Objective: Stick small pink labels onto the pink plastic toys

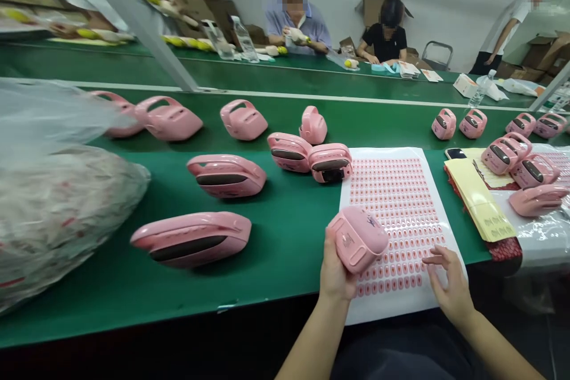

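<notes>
Held in my left hand [336,270] is a pink portable speaker [358,240], tilted so that a flat panel with small print faces up toward me. The left fingers are closed around its lower left side. Under it lies a white sheet of stickers [387,190], covered in rows of small pink and red oval labels. My right hand [449,285] hovers at the sheet's lower right, fingers apart and nothing visible between them; whether a fingertip touches the sheet I cannot tell. Two more pink speakers [330,163] stand at the sheet's upper left corner.
Several pink speakers [191,240] stand across the green table [276,231]. A large clear bag [66,214] bulges at the left. Yellow paper [478,196], a phone [455,154] and more speakers lie at right. Beyond a rail [312,93], co-workers sit at another bench.
</notes>
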`<state>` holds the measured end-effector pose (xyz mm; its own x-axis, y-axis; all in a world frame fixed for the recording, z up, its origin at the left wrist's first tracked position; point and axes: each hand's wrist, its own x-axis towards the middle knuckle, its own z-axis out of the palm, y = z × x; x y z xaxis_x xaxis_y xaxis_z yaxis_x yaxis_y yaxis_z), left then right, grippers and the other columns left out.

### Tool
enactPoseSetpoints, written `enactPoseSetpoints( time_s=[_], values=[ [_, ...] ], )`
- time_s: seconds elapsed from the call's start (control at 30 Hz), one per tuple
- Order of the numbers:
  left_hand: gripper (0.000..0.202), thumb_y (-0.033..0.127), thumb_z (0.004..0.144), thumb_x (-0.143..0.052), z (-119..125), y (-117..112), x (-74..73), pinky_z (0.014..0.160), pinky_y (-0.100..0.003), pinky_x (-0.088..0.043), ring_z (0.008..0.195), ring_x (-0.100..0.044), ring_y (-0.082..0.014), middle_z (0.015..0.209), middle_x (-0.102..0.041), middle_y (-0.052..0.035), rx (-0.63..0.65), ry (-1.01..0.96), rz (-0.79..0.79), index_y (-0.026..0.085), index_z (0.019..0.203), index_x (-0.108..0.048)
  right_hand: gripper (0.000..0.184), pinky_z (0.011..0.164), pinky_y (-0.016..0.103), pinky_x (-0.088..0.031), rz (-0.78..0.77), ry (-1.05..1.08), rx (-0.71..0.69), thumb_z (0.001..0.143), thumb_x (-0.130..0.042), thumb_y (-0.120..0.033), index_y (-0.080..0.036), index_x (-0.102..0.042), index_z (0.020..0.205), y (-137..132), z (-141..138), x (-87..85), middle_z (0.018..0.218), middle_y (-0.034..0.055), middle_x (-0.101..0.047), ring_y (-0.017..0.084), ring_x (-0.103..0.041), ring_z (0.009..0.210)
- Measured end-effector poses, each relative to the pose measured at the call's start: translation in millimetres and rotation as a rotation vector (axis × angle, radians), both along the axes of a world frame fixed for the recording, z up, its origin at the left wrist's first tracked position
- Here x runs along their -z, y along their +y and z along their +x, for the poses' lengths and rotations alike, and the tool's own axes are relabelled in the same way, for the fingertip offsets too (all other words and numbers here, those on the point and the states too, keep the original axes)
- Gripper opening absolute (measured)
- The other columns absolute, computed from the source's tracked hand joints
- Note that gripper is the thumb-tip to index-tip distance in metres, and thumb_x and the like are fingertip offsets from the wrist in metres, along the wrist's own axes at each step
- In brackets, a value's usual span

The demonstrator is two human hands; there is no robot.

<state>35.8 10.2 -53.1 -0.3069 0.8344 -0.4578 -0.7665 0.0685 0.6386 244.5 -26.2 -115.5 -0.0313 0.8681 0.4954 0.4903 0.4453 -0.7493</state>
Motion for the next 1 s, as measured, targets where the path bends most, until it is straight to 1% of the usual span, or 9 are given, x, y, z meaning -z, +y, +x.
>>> enactPoseSetpoints(
  time_s=[0.13,0.2,0.33,0.43,0.5,0.6,0.73,0.87,1.0],
  values=[
    [0.038,0.04,0.075,-0.065,0.7,2.9,8.8,0.07,-0.035,-0.056,0.081,-0.068,-0.0236,0.084,-0.073,-0.0041,0.045,-0.096,0.019,0.021,0.108,-0.062,0.044,0.081,0.044,-0.057,0.04,-0.113,-0.103,0.087,-0.051,-0.016,-0.028,-0.044,0.129,-18.0,7.5,17.8,0.099,0.008,-0.065,0.024,-0.069,0.09],
    [0.04,0.037,0.071,-0.069,1.4,3.8,17.5,0.069,-0.034,-0.056,0.084,-0.067,-0.0243,0.085,-0.073,-0.004,0.057,-0.11,0.037,0.021,0.107,-0.062,0.042,0.081,0.044,-0.059,0.066,-0.134,-0.075,0.088,-0.049,-0.017,-0.028,-0.046,0.128,-19.2,4.2,23.4,0.1,0.0086,-0.066,0.024,-0.068,0.093],
    [0.04,0.045,0.069,-0.069,3.9,4.1,29.7,0.066,-0.032,-0.055,0.092,-0.065,-0.0252,0.09,-0.072,-0.0032,0.0,-0.09,0.08,0.024,0.103,-0.064,0.037,0.075,0.043,-0.061,0.154,-0.188,-0.01,0.089,-0.049,-0.017,-0.028,-0.052,0.125,-15.8,-2.5,36.9,0.098,0.0087,-0.068,0.024,-0.068,0.088],
    [0.042,0.051,0.073,-0.062,5.0,3.7,30.0,0.062,-0.03,-0.054,0.092,-0.064,-0.0242,0.094,-0.071,-0.0026,-0.063,-0.08,0.075,0.026,0.106,-0.064,0.031,0.068,0.041,-0.061,0.192,-0.183,-0.022,0.09,-0.048,-0.018,-0.03,-0.058,0.117,-17.3,-3.6,44.0,0.091,0.0067,-0.069,0.022,-0.068,0.077],
    [0.042,0.051,0.077,-0.058,4.1,3.0,28.1,0.061,-0.03,-0.054,0.09,-0.064,-0.0237,0.096,-0.071,-0.0027,-0.073,-0.089,0.065,0.026,0.11,-0.063,0.028,0.067,0.04,-0.061,0.15,-0.112,-0.048,0.09,-0.048,-0.019,-0.03,-0.06,0.113,-19.6,-5.0,41.5,0.086,0.0056,-0.068,0.021,-0.068,0.071],
    [0.039,0.045,0.08,-0.056,1.6,1.2,24.1,0.057,-0.029,-0.054,0.083,-0.065,-0.0231,0.093,-0.071,-0.0032,-0.057,-0.162,0.044,0.026,0.114,-0.061,0.03,0.068,0.038,-0.06,-0.016,0.145,-0.034,0.086,-0.055,-0.024,-0.029,-0.056,0.116,-17.2,-13.3,19.9,0.085,0.004,-0.065,0.019,-0.067,0.068],
    [0.042,0.047,0.078,-0.052,5.1,-0.5,15.4,0.065,-0.036,-0.056,0.09,-0.065,-0.0286,0.097,-0.071,-0.0097,0.057,-0.377,0.111,0.02,0.109,-0.063,0.044,0.065,0.032,-0.059,-0.249,0.626,0.076,0.076,-0.068,-0.029,-0.027,-0.048,0.116,2.4,-42.4,-32.2,0.084,0.0002,-0.059,0.013,-0.063,0.065],
    [0.035,0.043,0.08,-0.05,17.3,-1.5,6.8,0.07,-0.035,-0.055,0.086,-0.067,-0.0251,0.094,-0.072,-0.0078,0.043,-0.451,0.187,0.022,0.103,-0.066,0.047,0.067,0.029,-0.058,-0.219,0.862,0.045,0.073,-0.069,-0.034,-0.027,-0.045,0.112,21.2,-85.5,-69.3,0.083,-0.0016,-0.055,0.011,-0.059,0.064],
    [0.046,0.042,0.078,-0.053,24.7,-3.5,3.3,0.07,-0.031,-0.054,0.086,-0.066,-0.0234,0.101,-0.07,-0.0094,0.086,-0.464,0.24,0.02,0.117,-0.06,0.048,0.069,0.033,-0.059,-0.196,0.891,0.012,0.074,-0.066,-0.037,-0.027,-0.041,0.113,27.2,-116.9,-76.6,0.085,-0.0008,-0.054,0.013,-0.062,0.066]
  ],
)
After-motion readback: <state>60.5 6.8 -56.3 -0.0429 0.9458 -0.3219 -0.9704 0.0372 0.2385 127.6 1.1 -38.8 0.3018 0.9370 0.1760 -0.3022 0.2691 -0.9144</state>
